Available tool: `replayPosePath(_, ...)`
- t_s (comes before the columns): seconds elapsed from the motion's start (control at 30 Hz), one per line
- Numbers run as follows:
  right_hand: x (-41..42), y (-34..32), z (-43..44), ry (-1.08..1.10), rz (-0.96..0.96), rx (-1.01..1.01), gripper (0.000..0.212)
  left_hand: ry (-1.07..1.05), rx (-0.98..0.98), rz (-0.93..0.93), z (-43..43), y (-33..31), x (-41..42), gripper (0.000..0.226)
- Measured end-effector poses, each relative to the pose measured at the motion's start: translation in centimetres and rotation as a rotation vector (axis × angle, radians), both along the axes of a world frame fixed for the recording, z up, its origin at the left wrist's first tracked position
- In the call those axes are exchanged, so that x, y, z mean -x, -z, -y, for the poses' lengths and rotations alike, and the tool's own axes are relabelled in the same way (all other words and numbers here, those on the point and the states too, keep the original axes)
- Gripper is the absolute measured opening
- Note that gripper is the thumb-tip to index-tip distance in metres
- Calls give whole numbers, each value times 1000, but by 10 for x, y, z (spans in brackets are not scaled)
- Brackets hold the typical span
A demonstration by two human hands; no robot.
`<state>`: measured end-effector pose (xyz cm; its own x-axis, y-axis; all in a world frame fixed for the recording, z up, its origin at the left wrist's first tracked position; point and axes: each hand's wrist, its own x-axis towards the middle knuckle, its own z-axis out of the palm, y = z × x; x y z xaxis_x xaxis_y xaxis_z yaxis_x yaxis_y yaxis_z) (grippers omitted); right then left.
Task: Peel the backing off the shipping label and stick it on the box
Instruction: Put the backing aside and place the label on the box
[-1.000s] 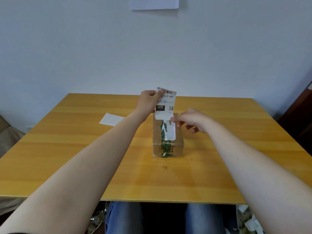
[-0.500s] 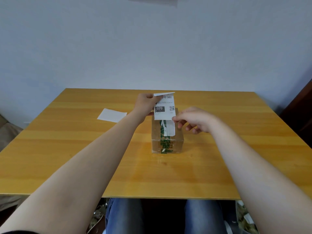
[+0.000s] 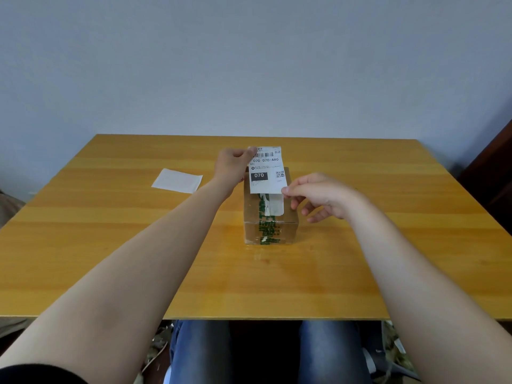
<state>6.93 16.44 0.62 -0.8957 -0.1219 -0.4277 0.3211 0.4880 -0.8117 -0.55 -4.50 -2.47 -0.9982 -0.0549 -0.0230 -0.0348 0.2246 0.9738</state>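
Observation:
A small brown cardboard box (image 3: 288, 225) with green-printed tape stands in the middle of the wooden table (image 3: 110, 245). Just above its top I hold a white shipping label (image 3: 267, 170), printed "070-070-A80", face toward me. My left hand (image 3: 231, 169) pinches the label's upper left corner. My right hand (image 3: 318, 195) pinches its lower right corner between thumb and forefinger. A white strip (image 3: 275, 205) hangs below the label over the box top; whether it is backing or a sticker on the box I cannot tell.
A white sheet of paper (image 3: 177, 180) lies flat on the table to the left of the box. A dark piece of furniture (image 3: 487, 184) stands at the right edge. My knees in jeans show below the near table edge.
The label has come down from a raised position toward the box top and its folded top edge has flattened. Both hands keep their grip on it.

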Motion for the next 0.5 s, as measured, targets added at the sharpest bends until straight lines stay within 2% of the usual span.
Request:
replayPosePath(0.23, 1, 2, 3, 2, 35, -70, 18, 47, 55, 11, 2, 11, 6, 24)
replayPosePath(0.5, 4, 8, 9, 15, 66, -188, 17, 76, 110, 130, 2, 29, 20, 34)
